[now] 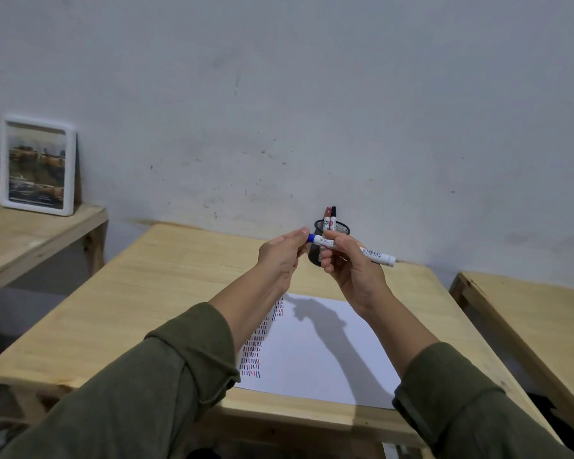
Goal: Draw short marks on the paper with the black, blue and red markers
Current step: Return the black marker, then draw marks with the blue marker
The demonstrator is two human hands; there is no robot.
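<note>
Above the table I hold the blue marker (pixel 371 252) level between both hands. My right hand (pixel 348 263) grips its white barrel. My left hand (pixel 284 253) pinches the blue cap at the marker's left end. Behind my hands, a black mesh cup (pixel 340 228) holds the red marker (pixel 327 214) and the black marker (pixel 333 215), both upright. The white paper (pixel 328 356) lies on the wooden table below my arms. Its left side bears rows of short black, blue and red marks (pixel 254 354), partly hidden by my left forearm.
The wooden table (pixel 153 293) stands against a grey wall. A second wooden table (pixel 537 323) is to the right across a narrow gap. To the left a lower bench (pixel 30 240) carries a white-framed picture (pixel 37 165).
</note>
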